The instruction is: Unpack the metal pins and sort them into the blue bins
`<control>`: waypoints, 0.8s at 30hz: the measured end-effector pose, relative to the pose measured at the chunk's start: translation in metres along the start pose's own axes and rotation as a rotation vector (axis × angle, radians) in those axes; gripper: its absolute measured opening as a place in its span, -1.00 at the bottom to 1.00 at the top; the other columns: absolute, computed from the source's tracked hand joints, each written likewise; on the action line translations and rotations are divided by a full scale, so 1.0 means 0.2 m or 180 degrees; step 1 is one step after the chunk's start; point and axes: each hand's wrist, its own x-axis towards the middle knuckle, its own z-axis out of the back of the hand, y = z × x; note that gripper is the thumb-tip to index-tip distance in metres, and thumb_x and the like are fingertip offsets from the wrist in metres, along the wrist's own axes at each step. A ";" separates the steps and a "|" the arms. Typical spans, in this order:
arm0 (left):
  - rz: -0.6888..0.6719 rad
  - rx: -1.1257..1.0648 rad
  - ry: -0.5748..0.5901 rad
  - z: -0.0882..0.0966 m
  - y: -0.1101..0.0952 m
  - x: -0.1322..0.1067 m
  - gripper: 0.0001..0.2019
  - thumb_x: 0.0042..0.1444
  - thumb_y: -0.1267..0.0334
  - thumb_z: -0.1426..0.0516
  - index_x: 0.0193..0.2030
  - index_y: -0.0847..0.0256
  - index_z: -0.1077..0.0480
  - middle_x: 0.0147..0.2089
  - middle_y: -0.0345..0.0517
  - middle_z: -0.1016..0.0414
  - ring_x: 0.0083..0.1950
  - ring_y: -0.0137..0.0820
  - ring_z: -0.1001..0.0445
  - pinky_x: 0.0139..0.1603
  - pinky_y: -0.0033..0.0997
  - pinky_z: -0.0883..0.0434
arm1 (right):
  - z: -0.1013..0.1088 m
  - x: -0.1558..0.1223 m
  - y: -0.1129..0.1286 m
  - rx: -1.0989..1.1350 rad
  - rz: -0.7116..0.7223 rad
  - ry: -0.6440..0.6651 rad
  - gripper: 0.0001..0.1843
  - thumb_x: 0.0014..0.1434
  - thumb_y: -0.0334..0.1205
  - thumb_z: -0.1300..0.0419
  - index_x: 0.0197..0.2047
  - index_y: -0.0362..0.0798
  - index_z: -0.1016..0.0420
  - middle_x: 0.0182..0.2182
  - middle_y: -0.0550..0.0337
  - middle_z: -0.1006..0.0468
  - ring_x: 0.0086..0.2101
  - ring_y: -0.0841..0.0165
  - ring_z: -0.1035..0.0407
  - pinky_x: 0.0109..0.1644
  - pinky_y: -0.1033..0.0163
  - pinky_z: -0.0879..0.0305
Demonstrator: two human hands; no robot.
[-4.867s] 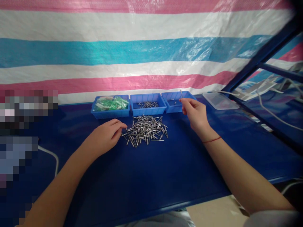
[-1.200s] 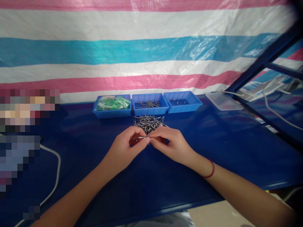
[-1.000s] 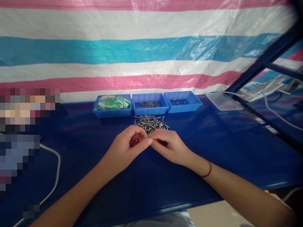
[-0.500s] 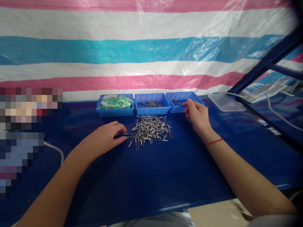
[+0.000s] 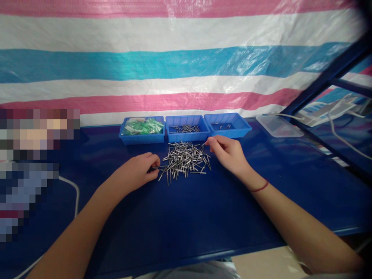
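A loose pile of small metal pins (image 5: 186, 161) lies on the blue table (image 5: 188, 221). My left hand (image 5: 135, 172) rests at the pile's left edge, its fingers curled and pinching a pin (image 5: 157, 167) that lies flat. My right hand (image 5: 229, 153) hovers at the pile's upper right corner with thumb and fingertips drawn together; I cannot make out whether anything is in them. Behind the pile stand three blue bins in a row. The left bin (image 5: 142, 138) holds green packets, the middle bin (image 5: 187, 136) holds pins, and the right bin (image 5: 234, 133) holds a few pins.
A clear plastic tray (image 5: 279, 126) sits at the back right. A white cable (image 5: 74, 190) curves over the table at the left. A dark blue frame (image 5: 319, 79) slants up on the right. A striped tarp (image 5: 174, 62) hangs behind the bins.
My hands met in front of the pile over a pin, then parted. The right hand reached to the right bin and has come back to the pile. The left hand has stayed at the pile's left edge.
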 end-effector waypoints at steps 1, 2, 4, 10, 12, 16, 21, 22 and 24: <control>-0.0020 -0.0018 -0.0003 0.00 0.00 0.00 -0.86 0.12 0.25 -0.05 -0.24 0.20 -0.40 -0.28 -0.15 -0.41 -0.31 -0.39 -0.41 -0.28 -0.44 -0.33 | 0.00 0.00 0.00 -0.0033 0.0053 0.0030 -0.57 0.29 0.00 -0.02 -0.41 -0.11 -0.53 -0.58 0.21 -0.43 -0.53 0.40 -0.30 -0.43 0.29 -0.14; -0.0028 -0.0044 -0.0004 -0.01 0.00 0.00 -0.84 0.12 0.26 -0.05 -0.22 0.20 -0.41 -0.28 -0.15 -0.41 -0.32 -0.40 -0.41 -0.28 -0.44 -0.33 | 0.00 0.00 0.00 -0.0054 0.0100 0.0058 -0.56 0.29 0.01 -0.02 -0.41 -0.11 -0.53 -0.57 0.21 -0.44 -0.52 0.40 -0.30 -0.43 0.29 -0.15; -0.0026 -0.0095 0.0007 -0.01 -0.01 0.00 -0.79 0.13 0.26 -0.04 -0.14 0.20 -0.43 -0.28 -0.14 -0.42 -0.32 -0.40 -0.42 -0.28 -0.44 -0.33 | -0.01 -0.01 0.00 -0.0104 0.0173 0.0106 -0.54 0.29 0.02 -0.01 -0.41 -0.10 -0.53 -0.57 0.21 -0.45 -0.53 0.40 -0.30 -0.42 0.29 -0.15; 0.0059 -0.0092 0.0073 0.00 -0.03 0.01 -0.79 0.13 0.29 -0.02 -0.19 0.23 -0.46 -0.27 -0.11 -0.43 -0.33 -0.40 -0.42 -0.28 -0.44 -0.34 | -0.02 -0.01 0.00 -0.0320 0.0344 0.0258 -0.52 0.32 0.02 0.03 -0.44 -0.09 -0.51 -0.59 0.22 -0.43 -0.54 0.40 -0.28 -0.44 0.28 -0.11; 0.0062 -0.0070 0.0064 0.00 -0.04 0.01 -0.82 0.14 0.30 -0.02 -0.24 0.23 -0.44 -0.28 -0.11 -0.41 -0.34 -0.41 -0.41 -0.29 -0.45 -0.33 | -0.02 -0.01 0.00 -0.0338 0.0402 0.0284 -0.51 0.31 0.02 0.03 -0.46 -0.08 -0.49 -0.58 0.21 -0.44 -0.53 0.40 -0.28 -0.43 0.28 -0.11; -0.0026 0.0031 -0.0003 -0.01 -0.05 0.01 -0.84 0.16 0.32 -0.01 -0.27 0.23 -0.41 -0.25 -0.11 -0.39 -0.33 -0.42 -0.40 -0.29 -0.46 -0.31 | -0.02 -0.01 0.01 -0.0324 0.0494 0.0341 -0.52 0.30 0.03 0.01 -0.51 -0.06 -0.46 -0.60 0.21 -0.42 -0.53 0.39 -0.27 -0.42 0.27 -0.10; -0.0120 0.0174 -0.0101 -0.03 -0.06 0.01 -0.81 0.22 0.30 0.04 -0.26 0.23 -0.39 -0.25 -0.08 -0.41 -0.30 -0.39 -0.40 -0.26 -0.42 -0.31 | -0.03 -0.02 0.02 -0.0343 0.0566 0.0445 -0.55 0.31 -0.02 0.00 -0.52 -0.06 -0.41 -0.57 0.20 -0.42 -0.51 0.39 -0.27 -0.41 0.28 -0.09; -0.0117 0.0163 -0.0102 -0.03 -0.06 0.01 -0.80 0.23 0.28 0.05 -0.25 0.23 -0.39 -0.25 -0.08 -0.41 -0.29 -0.38 -0.41 -0.25 -0.41 -0.32 | -0.03 -0.02 0.02 -0.0339 0.0578 0.0465 -0.55 0.31 -0.02 0.00 -0.52 -0.05 -0.41 -0.56 0.19 -0.43 -0.51 0.39 -0.28 -0.41 0.28 -0.09; -0.0118 0.0117 -0.0090 -0.02 -0.06 0.01 -0.77 0.25 0.26 0.07 -0.22 0.23 -0.39 -0.24 -0.07 -0.43 -0.28 -0.36 -0.42 -0.23 -0.40 -0.32 | -0.03 -0.02 0.03 -0.0350 0.0608 0.0496 -0.55 0.31 -0.02 0.01 -0.53 -0.05 -0.39 -0.56 0.20 -0.42 -0.51 0.39 -0.27 -0.41 0.28 -0.10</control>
